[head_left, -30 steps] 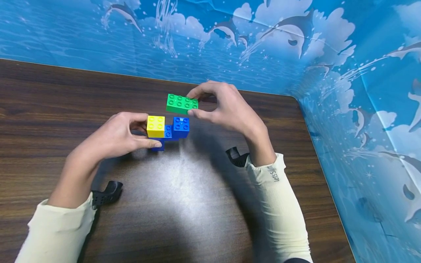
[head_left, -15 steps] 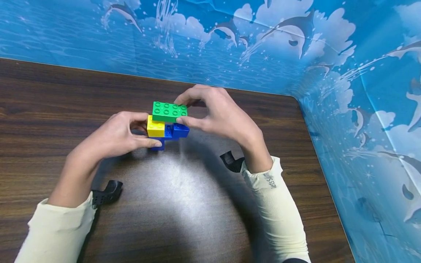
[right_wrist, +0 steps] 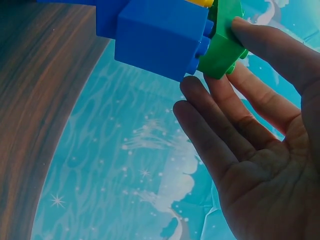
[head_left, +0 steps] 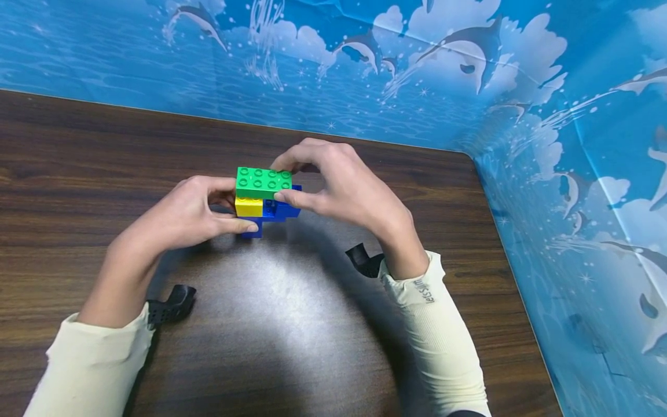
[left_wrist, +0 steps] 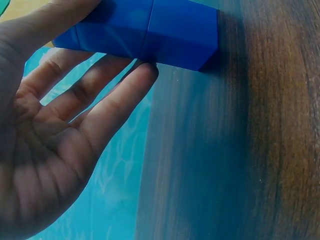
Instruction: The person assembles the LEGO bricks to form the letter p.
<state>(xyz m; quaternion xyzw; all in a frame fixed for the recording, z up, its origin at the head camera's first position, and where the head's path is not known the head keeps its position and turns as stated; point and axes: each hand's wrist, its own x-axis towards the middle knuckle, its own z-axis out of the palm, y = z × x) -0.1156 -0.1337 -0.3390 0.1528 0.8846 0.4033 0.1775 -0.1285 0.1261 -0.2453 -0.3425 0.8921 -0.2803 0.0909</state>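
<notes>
Between my thumb and fingers, my right hand [head_left: 346, 188] pinches the right end of a green building brick [head_left: 260, 184] with two rows of studs. This brick lies over a yellow brick [head_left: 249, 207] and reaches across toward a raised blue brick [head_left: 289, 209]. In the right wrist view, the blue studs [right_wrist: 202, 46] face the underside of the green brick. Lower blue bricks [head_left: 252, 228] form the base of the stack. My left hand [head_left: 179, 214] grips that stack from the left, its thumb along the front of the blue base. In the left wrist view the blue bricks [left_wrist: 145, 30] stand above the fingers.
A dark wood-grain table [head_left: 312, 347] carries the stack. Blue sheeting [head_left: 292, 69] printed with dolphins rises behind the table and along its right side. Black wrist mounts [head_left: 174, 304] stick out inward from both cream sleeves.
My right hand has carried the green brick left and toward me, from behind the stack to over the yellow brick. My left hand has kept its grip on the stack.
</notes>
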